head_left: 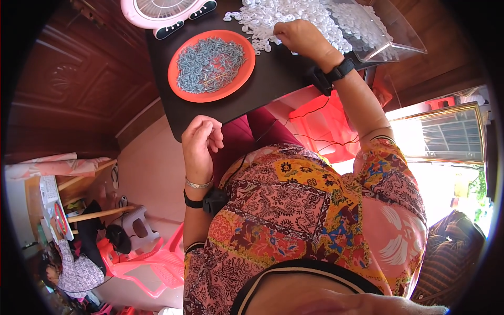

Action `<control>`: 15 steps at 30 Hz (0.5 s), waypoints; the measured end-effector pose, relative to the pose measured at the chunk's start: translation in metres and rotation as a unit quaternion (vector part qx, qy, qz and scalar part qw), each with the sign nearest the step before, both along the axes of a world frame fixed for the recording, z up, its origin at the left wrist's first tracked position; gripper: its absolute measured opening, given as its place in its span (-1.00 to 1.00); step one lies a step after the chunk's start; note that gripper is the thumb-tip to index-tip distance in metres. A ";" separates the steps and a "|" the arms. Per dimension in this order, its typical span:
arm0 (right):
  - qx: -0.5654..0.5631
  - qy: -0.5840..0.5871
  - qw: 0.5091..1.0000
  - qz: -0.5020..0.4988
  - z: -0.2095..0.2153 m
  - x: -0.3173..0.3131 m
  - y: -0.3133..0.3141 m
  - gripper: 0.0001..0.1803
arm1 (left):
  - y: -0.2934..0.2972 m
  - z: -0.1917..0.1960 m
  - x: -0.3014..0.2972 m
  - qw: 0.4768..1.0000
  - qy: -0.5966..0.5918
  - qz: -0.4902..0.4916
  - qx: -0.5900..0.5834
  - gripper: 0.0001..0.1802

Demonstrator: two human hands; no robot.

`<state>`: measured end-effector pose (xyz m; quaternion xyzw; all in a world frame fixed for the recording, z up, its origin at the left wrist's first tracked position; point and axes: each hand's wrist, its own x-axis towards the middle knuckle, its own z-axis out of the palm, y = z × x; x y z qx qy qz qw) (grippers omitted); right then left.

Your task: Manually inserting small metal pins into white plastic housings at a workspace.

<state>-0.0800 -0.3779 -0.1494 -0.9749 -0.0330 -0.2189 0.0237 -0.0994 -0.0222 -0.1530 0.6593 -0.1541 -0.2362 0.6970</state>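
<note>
On the dark table (283, 76) lies a heap of small white oval plastic pieces (262, 18). At its near side is my right hand (304, 39), its fingers closed in a pinch; whatever they hold is too small to make out. My left hand (201, 137) hovers by the table's near edge, palm turned inward and fingers curled together; anything inside them is hidden. Between the hands and farther left, an orange plate (177, 86) holds many small, thin grey metal pieces (207, 60) that look like screws.
A clear plastic bin (407, 44) with more white pieces lies at the table's right end. A pink fan (157, 23) stands at the far left. Under the table is a red plastic stool (325, 131). Another person (79, 273) and a pink chair (152, 262) are at lower left.
</note>
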 end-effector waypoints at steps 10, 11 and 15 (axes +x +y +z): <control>0.294 -0.008 0.932 0.213 0.045 -0.040 0.086 -0.91 | -0.009 0.004 0.004 0.998 0.026 -0.036 -0.034 -0.69; 0.293 -0.022 0.915 0.275 0.040 -0.044 0.100 -0.93 | -0.011 0.002 0.006 0.996 0.020 -0.072 -0.045 -0.65; 0.366 0.001 0.866 0.342 0.029 -0.057 0.148 -0.88 | -0.018 0.002 0.004 0.986 0.085 -0.113 -0.089 -0.61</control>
